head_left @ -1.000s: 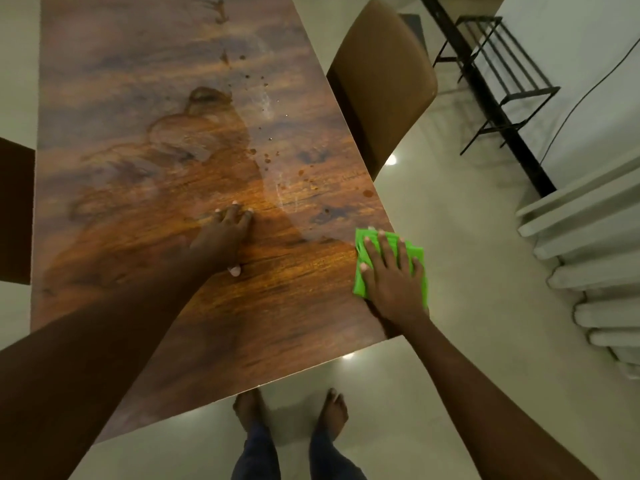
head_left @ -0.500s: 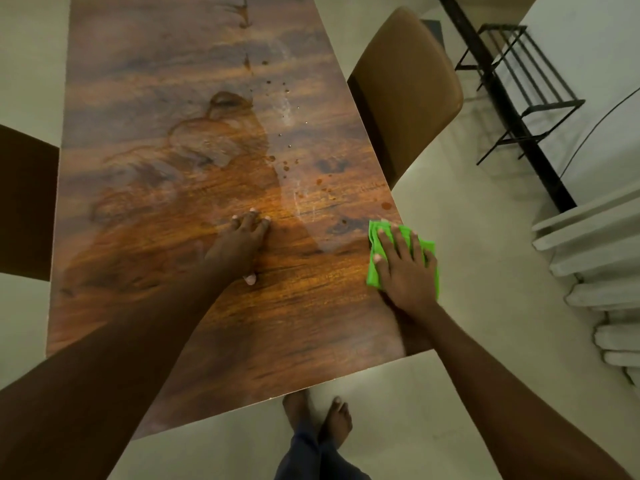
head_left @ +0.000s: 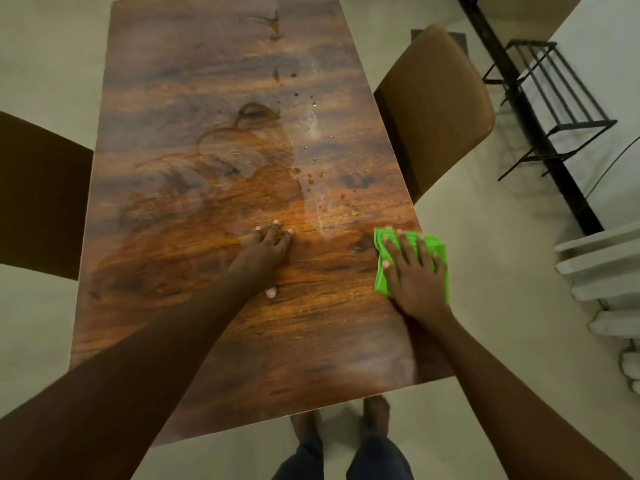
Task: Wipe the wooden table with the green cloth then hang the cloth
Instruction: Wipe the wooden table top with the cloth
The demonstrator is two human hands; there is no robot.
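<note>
- From my remote desk, the head camera looks down on a long, glossy brown wooden table (head_left: 207, 98) that runs from six o'clock to twelve.
- The wearer's right hand (head_left: 415, 275) lies flat with its fingers straight and spread. It presses a folded bright green cloth (head_left: 381, 284) onto the tabletop, and I see no finger curled round it.
- The cloth sits at the table's right edge, at about four o'clock from the table's middle. Its outer side reaches just past the edge.
- The left hand (head_left: 263, 254) is released as well, palm down with straight fingers resting on bare wood. It is at nine o'clock from the cloth and apart from it.
- Small dark drops (head_left: 313, 174) and a pale smeared streak (head_left: 313, 126) mark the wood at eleven o'clock from the cloth.
- A broad wet sheen (head_left: 221, 161) spreads at eleven o'clock from the left hand.
- A tan padded chair (head_left: 436, 109) stands just beside the table's right side, at two o'clock in my view.
- A dark brown chair (head_left: 38, 195) stands at nine o'clock, against the left side.
- A black metal rack (head_left: 554, 109) stands beyond the tan chair.
- White steps (head_left: 602, 265) show at three o'clock.
- Two bare feet (head_left: 375, 410) stand on the pale floor at six o'clock, just past the table's near edge.
</note>
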